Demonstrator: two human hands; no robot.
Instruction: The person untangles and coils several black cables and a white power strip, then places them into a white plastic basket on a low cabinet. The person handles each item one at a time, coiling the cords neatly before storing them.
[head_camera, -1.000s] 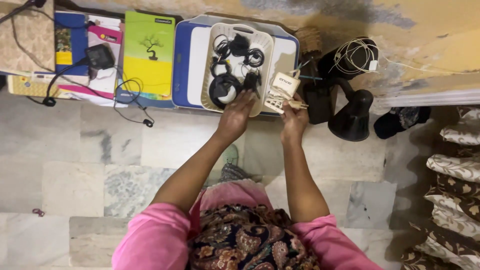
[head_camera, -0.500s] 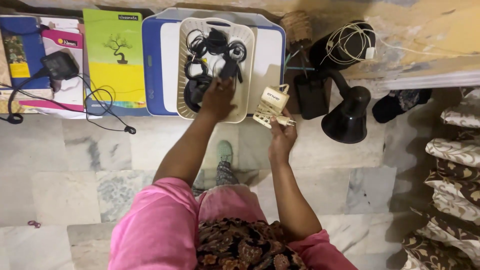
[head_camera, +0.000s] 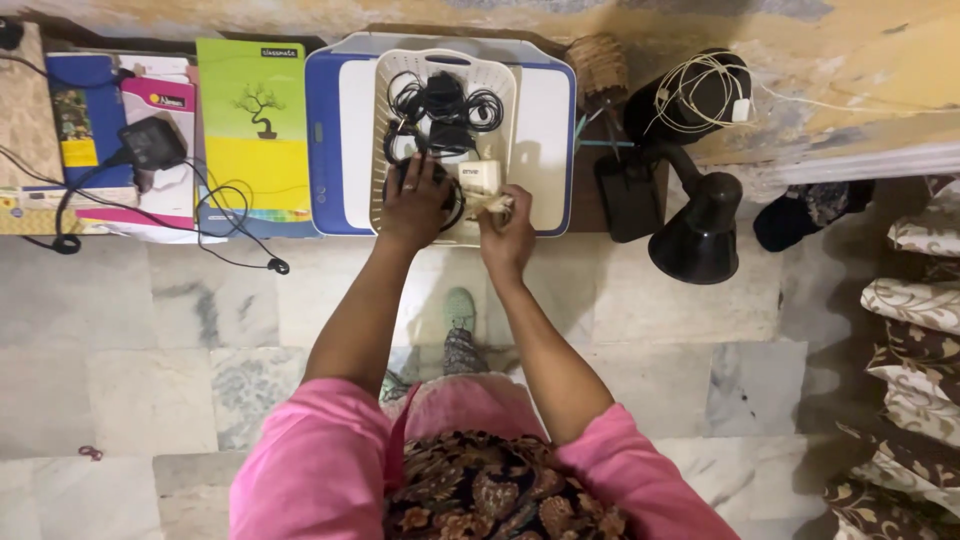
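The cream plug-in charger (head_camera: 481, 177) sits at the near right of the perforated cream basket (head_camera: 508, 120), held from its near end by the right hand (head_camera: 507, 232), whose grip is closed on the charger's prongs and wound cord (head_camera: 497, 204). It looks like a small hard plastic block, light, stiff and smooth, so probably a little slippery on its flat faces. The body's edges look like the safest hold; the thin cord and metal pins would likely bend or slip if they carried the weight. Its long axis seems to run from the near rim of the basket toward the far rim, the printed face up, the pin end toward the person, though the fingers hide part of it.

The left hand (head_camera: 412, 200) lies palm down on the black coiled cables (head_camera: 440, 105) in the near left of the basket; whether its grip is closed on one I cannot tell. These cables look limp and tangle-prone.

The basket rests on a white and blue tray (head_camera: 330, 130) on the floor against the wall. Left of the tray lie a green and yellow notebook (head_camera: 252, 130) and a black adapter (head_camera: 152, 142) with its lead on other books. Right of the tray stand a black desk lamp (head_camera: 700, 235) and a black speaker (head_camera: 695, 100) draped with a white cable.
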